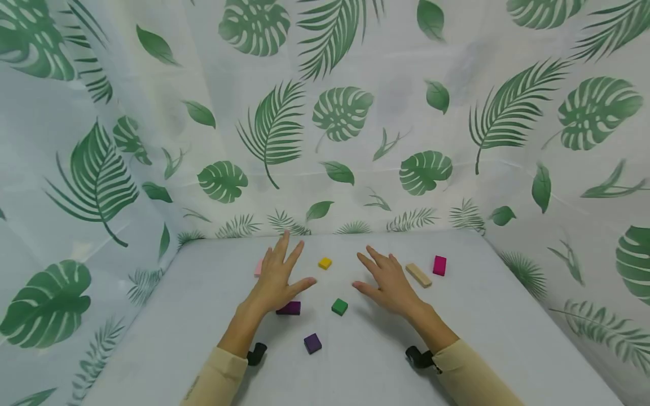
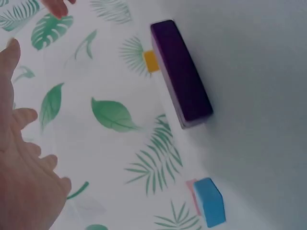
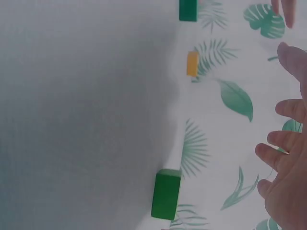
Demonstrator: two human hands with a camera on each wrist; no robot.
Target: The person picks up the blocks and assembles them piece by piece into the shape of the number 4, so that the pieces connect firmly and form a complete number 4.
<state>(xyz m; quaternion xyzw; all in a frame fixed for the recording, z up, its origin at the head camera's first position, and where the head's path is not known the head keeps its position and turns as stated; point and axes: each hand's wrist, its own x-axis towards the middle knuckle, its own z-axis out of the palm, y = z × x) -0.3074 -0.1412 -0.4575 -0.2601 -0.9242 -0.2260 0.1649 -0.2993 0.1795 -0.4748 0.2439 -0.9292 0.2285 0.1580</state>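
Table [image 1: 193, 293] bears green block [image 1: 339, 307]; left hand [image 1: 274, 282] spread near purple bar [image 1: 290, 308], right hand [image 1: 390, 285] spread near tan bar [image 1: 418, 275].

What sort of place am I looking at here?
Probably a makeshift recording booth: leaf-print sheeting lines the back and both sides of a white tabletop, where small blocks, such as the green block, lie scattered.

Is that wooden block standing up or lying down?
Lying down: in the head view, the wooden block has its long side stretched along the table.
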